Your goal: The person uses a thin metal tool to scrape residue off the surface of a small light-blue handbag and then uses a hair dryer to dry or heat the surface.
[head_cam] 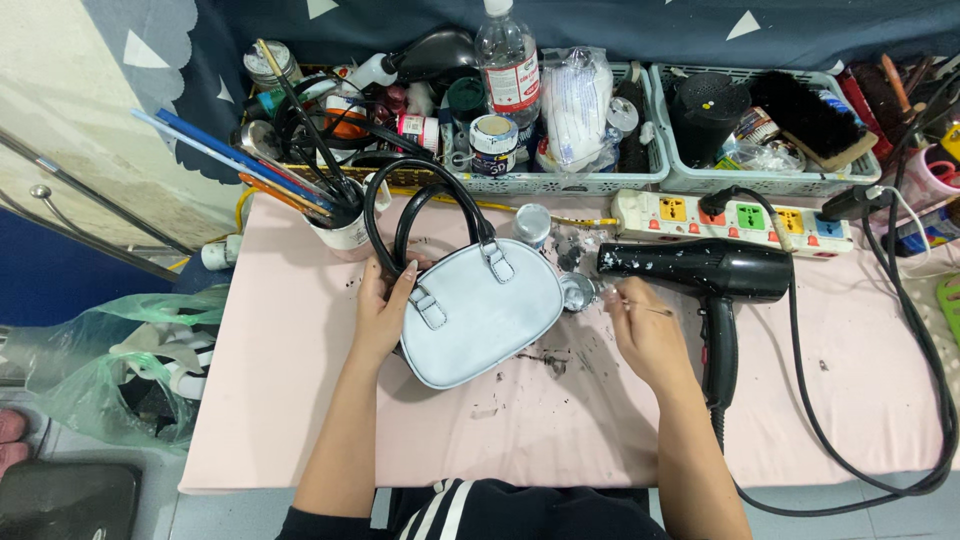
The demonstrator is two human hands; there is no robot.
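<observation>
A pale blue handbag [480, 315] with black handles lies on the pink table [830, 400]. My left hand [383, 303] grips its left side near the handles, holding it steady. My right hand [640, 325] holds a thin brush [640, 306] whose tip reaches into a small open round tin [577, 291] just right of the bag. The tin's lid [531, 221] lies a little behind it. Dark paint smears mark the table around the tin.
A black hair dryer [715, 275] lies right of my right hand, its cord looping to a power strip [735, 219]. A cup of brushes [335, 215] stands at the back left. Grey baskets [600, 183] of bottles and jars line the rear. A green plastic bag [110, 365] sits left.
</observation>
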